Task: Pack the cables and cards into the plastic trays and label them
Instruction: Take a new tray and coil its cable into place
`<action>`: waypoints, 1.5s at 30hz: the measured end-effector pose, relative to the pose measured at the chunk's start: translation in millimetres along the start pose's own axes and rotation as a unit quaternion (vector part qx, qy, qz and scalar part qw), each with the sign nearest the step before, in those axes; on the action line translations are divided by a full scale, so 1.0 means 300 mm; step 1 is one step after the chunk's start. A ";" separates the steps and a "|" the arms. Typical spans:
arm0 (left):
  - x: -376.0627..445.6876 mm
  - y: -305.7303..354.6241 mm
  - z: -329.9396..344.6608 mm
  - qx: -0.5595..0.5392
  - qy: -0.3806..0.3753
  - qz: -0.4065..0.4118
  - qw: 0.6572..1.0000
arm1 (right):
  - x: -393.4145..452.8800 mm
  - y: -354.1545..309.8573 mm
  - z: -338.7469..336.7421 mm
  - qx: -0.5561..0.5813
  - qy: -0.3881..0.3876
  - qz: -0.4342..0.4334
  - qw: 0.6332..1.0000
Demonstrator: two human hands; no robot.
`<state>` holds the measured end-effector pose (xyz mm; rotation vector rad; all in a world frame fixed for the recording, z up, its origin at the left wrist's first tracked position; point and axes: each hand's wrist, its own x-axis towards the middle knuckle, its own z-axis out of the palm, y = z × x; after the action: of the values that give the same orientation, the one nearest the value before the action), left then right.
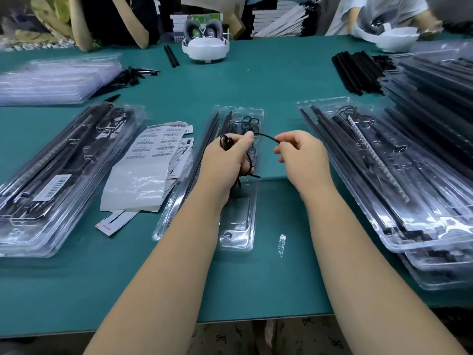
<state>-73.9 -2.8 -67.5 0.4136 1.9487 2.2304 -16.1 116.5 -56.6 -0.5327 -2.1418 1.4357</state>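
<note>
My forearms come in from 6 o'clock over the green desk (256, 73), and both hands are busy w/ the black cable (266, 136) above the open tray (236, 242) at centre. Left hand (225, 160) is curled tight round the coiled bundle, loops poking out at its 11 o'clock and the inline controller hanging under the fingers. Right hand (302, 155) pinches the free end between thumb and forefinger, so the cable arcs between the two hands. Step in hand, as I read it: winding up the cable so it fits the tray's cable pocket; the tray already holds black rods along its left side and another coil at 12 o'clock. Next I reckon I need to feed the loose end onto the coil w/o letting the loops spring, then seat the bundle and controller down in the recess, flat enough for the lid to close. Labels aren't on this one yet: the barcode label sheets (153, 149) lie at 9 o'clock, near the tray, w/ cards tucked under them. Finished packs (51, 175) sit further out at 9 o'clock, one showing a barcode sticker; unfinished trays (384, 175) are stacked at 3 o'clock.
</note>
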 end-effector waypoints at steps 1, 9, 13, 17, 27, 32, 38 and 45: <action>-0.002 0.000 0.000 0.005 -0.008 0.004 1.000 | -0.002 0.000 -0.001 0.018 0.014 -0.008 1.000; -0.015 0.029 -0.003 -0.036 -0.100 -0.025 0.994 | -0.045 -0.037 0.008 -0.037 -0.017 -0.178 0.983; -0.021 0.041 -0.012 -0.054 -0.120 -0.042 0.990 | -0.041 -0.029 0.006 -0.132 0.003 -0.206 0.970; -0.018 0.025 -0.017 0.037 -0.128 0.004 0.991 | -0.036 -0.021 0.007 -0.153 0.012 -0.201 0.968; -0.032 0.027 -0.012 0.097 -0.158 0.033 0.982 | -0.049 -0.056 0.003 0.163 -0.005 -0.045 0.986; -0.021 0.046 -0.011 0.001 -0.157 -0.037 0.987 | -0.047 -0.041 0.012 -0.011 -0.041 -0.080 0.996; -0.027 0.024 -0.001 0.096 -0.128 0.028 0.987 | -0.050 -0.032 0.021 -0.096 0.007 -0.121 0.988; -0.034 0.018 0.019 0.133 -0.077 0.065 0.986 | -0.041 -0.040 0.011 0.090 0.008 -0.088 0.992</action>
<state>-62.3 -1.0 -62.6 0.7439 2.1973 1.9418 -8.7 102.6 -48.9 -0.2806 -1.9675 1.4993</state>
